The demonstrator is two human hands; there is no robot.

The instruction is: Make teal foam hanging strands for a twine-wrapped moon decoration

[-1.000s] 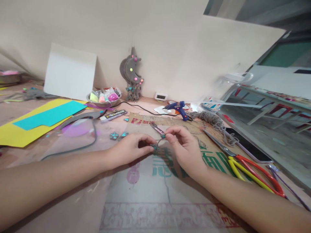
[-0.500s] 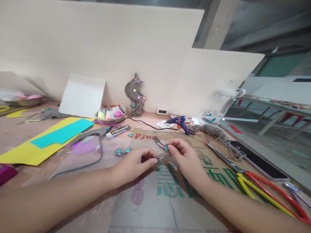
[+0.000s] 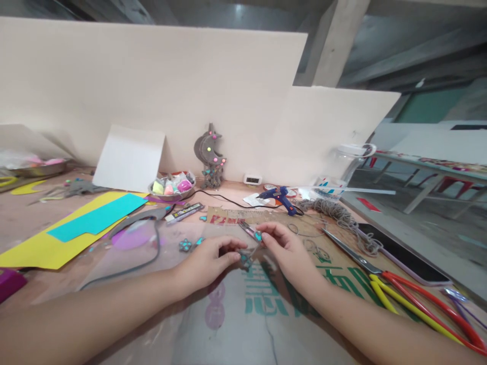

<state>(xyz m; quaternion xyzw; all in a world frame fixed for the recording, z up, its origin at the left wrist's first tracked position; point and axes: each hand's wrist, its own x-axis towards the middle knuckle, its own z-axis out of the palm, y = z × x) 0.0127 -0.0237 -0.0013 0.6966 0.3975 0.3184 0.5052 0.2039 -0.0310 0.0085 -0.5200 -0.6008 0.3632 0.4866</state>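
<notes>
My left hand (image 3: 216, 261) pinches a small grey-and-turquoise charm (image 3: 245, 260) at its edge, just above the cardboard sheet (image 3: 213, 344). Between thumb and fingers of my right hand (image 3: 287, 248) is a small turquoise heart charm (image 3: 258, 236) with a grey rim. A short grey cord appears to run between the two pieces. Beside my left hand lie a turquoise flower charm (image 3: 185, 245) and a second turquoise charm (image 3: 200, 242), partly covered by the hand. Small pliers (image 3: 247, 229) rest behind my right fingers.
On the right are large scissors (image 3: 384, 274), a phone (image 3: 407, 256) and grey yarn (image 3: 335, 210). A blue glue gun (image 3: 279, 196) lies behind, near a grey moon ornament (image 3: 209, 149). Yellow sheet (image 3: 41, 253) and turquoise sheet (image 3: 99, 215) spread left, by a bowl of colourful clay (image 3: 173, 187).
My right hand has turned the heart charm more face-on. The charm at my left fingertips now shows more fully. The camera view has tilted up slightly.
</notes>
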